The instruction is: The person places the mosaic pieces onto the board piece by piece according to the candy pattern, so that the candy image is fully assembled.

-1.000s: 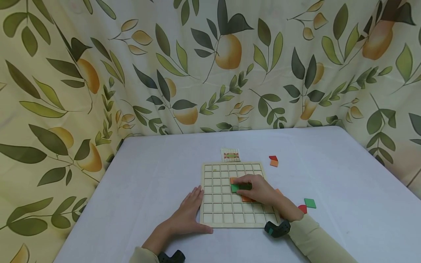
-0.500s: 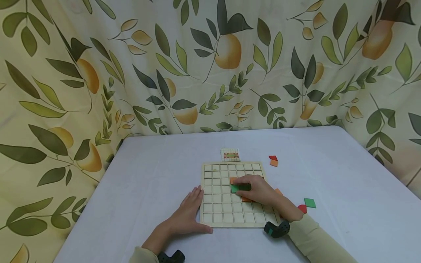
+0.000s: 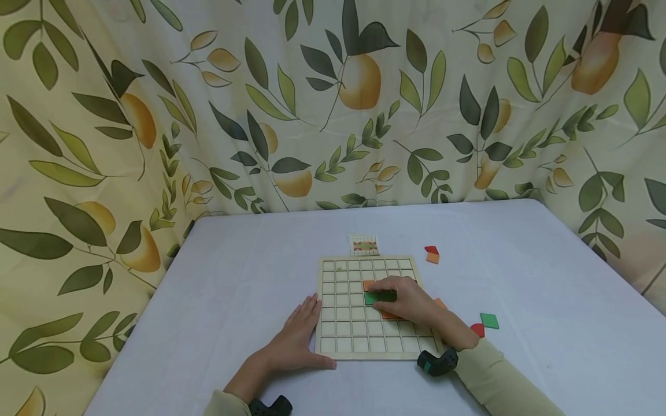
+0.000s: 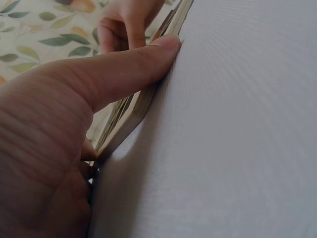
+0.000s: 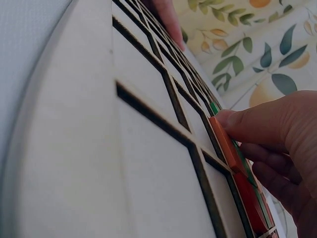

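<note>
A wooden grid board (image 3: 346, 329) lies on the white table. My left hand (image 3: 299, 341) rests at its near left corner, fingers straight along the left side and thumb at the front edge. Over the middle of the board my right hand (image 3: 411, 300) pinches a green tile (image 3: 387, 296) between thumb and curled fingers. More green (image 3: 370, 299) shows left of the fingertips, with an orange tile (image 3: 369, 285) just behind. Nearer me sits another orange tile (image 3: 390, 315). The right wrist view has a red tile (image 5: 250, 203) beside the orange one; the hand hides others.
A small pattern card (image 3: 365, 245) lies behind the board. To the right are a red tile (image 3: 431, 249) and an orange tile (image 3: 433, 258). Closer to the right forearm lie a green tile (image 3: 489, 320) and a red piece (image 3: 477, 330). A patterned curtain (image 3: 333, 144) hangs behind.
</note>
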A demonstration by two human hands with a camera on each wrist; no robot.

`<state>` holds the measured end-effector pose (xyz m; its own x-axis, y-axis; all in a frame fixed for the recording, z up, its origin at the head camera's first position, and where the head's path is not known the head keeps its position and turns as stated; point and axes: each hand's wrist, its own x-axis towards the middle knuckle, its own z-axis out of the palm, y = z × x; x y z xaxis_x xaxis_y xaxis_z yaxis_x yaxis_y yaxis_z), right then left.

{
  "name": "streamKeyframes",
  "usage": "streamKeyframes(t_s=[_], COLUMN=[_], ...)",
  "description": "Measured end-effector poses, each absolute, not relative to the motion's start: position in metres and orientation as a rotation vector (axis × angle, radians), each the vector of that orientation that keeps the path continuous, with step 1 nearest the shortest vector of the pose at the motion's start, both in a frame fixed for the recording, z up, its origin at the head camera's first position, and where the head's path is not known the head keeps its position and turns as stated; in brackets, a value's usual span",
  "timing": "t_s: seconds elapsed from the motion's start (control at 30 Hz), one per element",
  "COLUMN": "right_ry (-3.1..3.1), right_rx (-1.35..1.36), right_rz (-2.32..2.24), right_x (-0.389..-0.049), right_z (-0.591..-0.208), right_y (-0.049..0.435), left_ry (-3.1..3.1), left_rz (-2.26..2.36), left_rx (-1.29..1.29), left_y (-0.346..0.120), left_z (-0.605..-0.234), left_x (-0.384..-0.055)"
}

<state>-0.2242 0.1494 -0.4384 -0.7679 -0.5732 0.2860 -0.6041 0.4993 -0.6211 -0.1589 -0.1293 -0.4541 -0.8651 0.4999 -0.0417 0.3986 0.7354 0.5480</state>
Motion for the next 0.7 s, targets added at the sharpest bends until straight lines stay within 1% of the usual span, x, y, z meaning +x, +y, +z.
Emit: streamKeyframes(t_s=[0.43,0.7], right_ry=[-2.694,-2.692], right_rx=[1.004,0.976], right_rz=[1.191,1.202], right_x=[-0.223,-0.219], right_z=[-0.437,-0.433], right_y=[0.149,0.161], left_ry=[2.75,2.746], left_rz=[0.798,0.787], left_rx=[0.706,0.71], left_y=[-0.128,-0.129], left_z=[-0.455,-0.453], left_x=[-0.159,-0.158])
